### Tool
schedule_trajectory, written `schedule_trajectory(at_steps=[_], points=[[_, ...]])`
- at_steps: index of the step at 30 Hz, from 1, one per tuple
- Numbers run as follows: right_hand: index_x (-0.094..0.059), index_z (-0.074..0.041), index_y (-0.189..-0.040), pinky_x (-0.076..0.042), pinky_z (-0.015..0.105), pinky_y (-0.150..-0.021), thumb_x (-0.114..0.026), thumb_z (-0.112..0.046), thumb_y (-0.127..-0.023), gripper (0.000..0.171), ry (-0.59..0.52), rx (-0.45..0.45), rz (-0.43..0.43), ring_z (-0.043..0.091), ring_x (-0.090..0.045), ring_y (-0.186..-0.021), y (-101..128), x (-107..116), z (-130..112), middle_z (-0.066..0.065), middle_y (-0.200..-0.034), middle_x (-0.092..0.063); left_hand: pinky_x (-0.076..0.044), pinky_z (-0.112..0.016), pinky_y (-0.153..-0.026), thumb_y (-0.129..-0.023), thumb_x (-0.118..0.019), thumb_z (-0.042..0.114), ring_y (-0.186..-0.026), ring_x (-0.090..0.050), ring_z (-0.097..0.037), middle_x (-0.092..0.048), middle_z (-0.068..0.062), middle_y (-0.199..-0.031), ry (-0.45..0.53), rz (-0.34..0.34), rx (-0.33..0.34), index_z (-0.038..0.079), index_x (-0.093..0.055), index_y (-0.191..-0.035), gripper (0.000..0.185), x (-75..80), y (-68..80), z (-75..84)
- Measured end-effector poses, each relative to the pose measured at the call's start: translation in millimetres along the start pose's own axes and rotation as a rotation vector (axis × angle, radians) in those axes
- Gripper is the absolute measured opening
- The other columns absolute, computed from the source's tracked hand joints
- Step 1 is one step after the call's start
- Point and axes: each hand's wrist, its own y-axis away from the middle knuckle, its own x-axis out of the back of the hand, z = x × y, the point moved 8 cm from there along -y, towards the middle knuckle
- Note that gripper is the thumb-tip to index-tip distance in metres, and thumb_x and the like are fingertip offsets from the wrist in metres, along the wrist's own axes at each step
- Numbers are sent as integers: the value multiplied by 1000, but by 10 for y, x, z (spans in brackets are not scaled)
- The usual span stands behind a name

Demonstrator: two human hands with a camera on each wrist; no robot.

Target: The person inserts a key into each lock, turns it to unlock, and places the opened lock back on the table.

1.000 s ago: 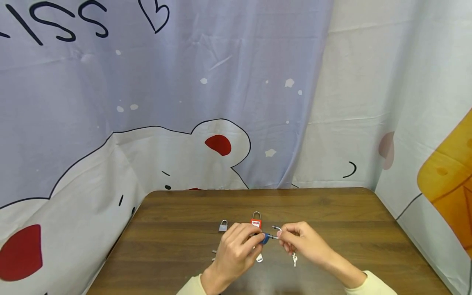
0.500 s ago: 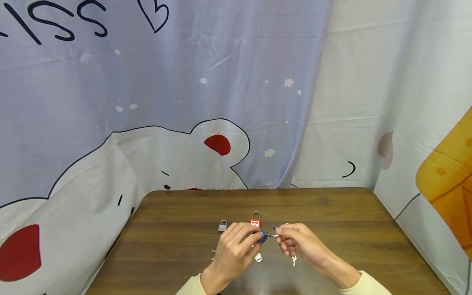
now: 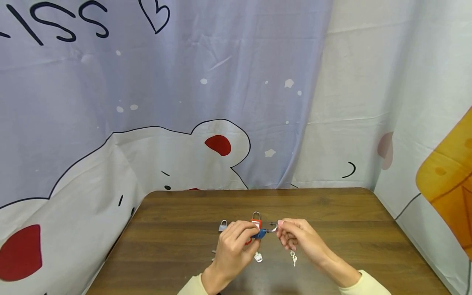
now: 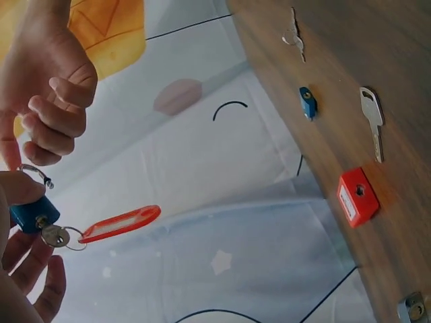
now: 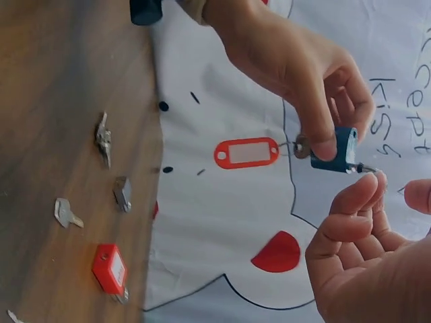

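My left hand grips the body of a blue padlock between thumb and fingers. A key sits in its keyhole, with a red-rimmed key tag hanging from the key's ring. The shackle is swung open, one end free of the body. My right hand pinches the shackle with thumb and forefinger; its other fingers curl loosely. In the head view the tag is mostly hidden behind my left hand.
On the wooden table lie a red padlock, a grey padlock, a small blue padlock and several loose keys, including a large key and a small ringed pair of keys. A printed curtain hangs behind.
Both hands have risen slightly with the padlock, whose body has tilted. Part of the red tag has come into sight below my left fingers. My right grip on the shackle has shifted slightly.
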Motion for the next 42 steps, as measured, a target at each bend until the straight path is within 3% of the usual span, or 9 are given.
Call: schedule_trajectory(at_steps=[4, 9, 14, 19, 25, 31, 36, 42], points=[[-60, -2, -83, -43, 22, -48, -50, -17, -101, 26, 144, 108, 128, 5, -51, -56, 30, 100, -137, 0, -65, -56, -55, -24, -76, -66, -76, -3, -80, -67, -13, -70, -1, -89, 68, 14, 83, 8, -70, -90, 27, -1, 3, -53], [-64, -17, -84, -46, 23, -51, -62, -12, -95, 12, 486, 300, 300, 3, -52, -57, 121, 172, -344, -8, -67, -58, -55, -19, -76, -67, -76, -7, -81, -67, -14, -69, -6, -91, 186, 30, 182, 6, -68, -95, 32, -5, 20, -105], [-63, -27, -85, -38, 13, -51, -68, -7, -88, 21, 740, 492, 419, -2, -45, -58, 217, 158, -555, -18, -69, -55, -55, -20, -72, -70, -78, -8, -78, -67, -14, -71, -8, -92, 282, 65, 281, 5, -68, -97, 32, 9, 5, -139], [-63, -26, -86, -38, 11, -55, -69, -6, -85, 21, 793, 549, 435, -3, -46, -62, 256, 138, -644, -19, -72, -55, -54, -20, -72, -72, -81, -4, -77, -67, -13, -72, -7, -90, 336, 75, 405, 7, -68, -96, 30, 4, 11, -200], [-62, -25, -87, -38, 9, -61, -69, -6, -83, 21, 849, 614, 430, -5, -49, -68, 296, 113, -693, -18, -75, -55, -57, -24, -76, -74, -80, -6, -84, -69, -13, -72, -12, -91, 475, 64, 573, 4, -68, -96, 27, -64, 79, -278], [-64, -21, -92, -41, 9, -67, -70, -6, -80, 20, 897, 729, 418, 0, -53, -73, 357, 72, -726, -16, -81, -56, -57, -25, -77, -78, -80, 4, -83, -69, -7, -73, -9, -89, 510, 20, 763, 9, -69, -97, 22, -136, 159, -341], [-66, -19, -95, -47, 15, -69, -68, -14, -82, 15, 999, 800, 432, 1, -58, -78, 418, 50, -732, -15, -88, -61, -57, -24, -78, -79, -81, 9, -82, -68, -8, -72, -8, -90, 599, -12, 937, 11, -69, -96, 20, -242, 267, -414], [-68, -14, -97, -52, 26, -71, -59, -28, -90, 19, 1134, 867, 444, 7, -63, -84, 487, 68, -707, -10, -95, -65, -56, -21, -77, -79, -80, 8, -81, -67, -7, -70, -13, -93, 673, -30, 1056, 6, -68, -96, 21, -406, 330, -462]])
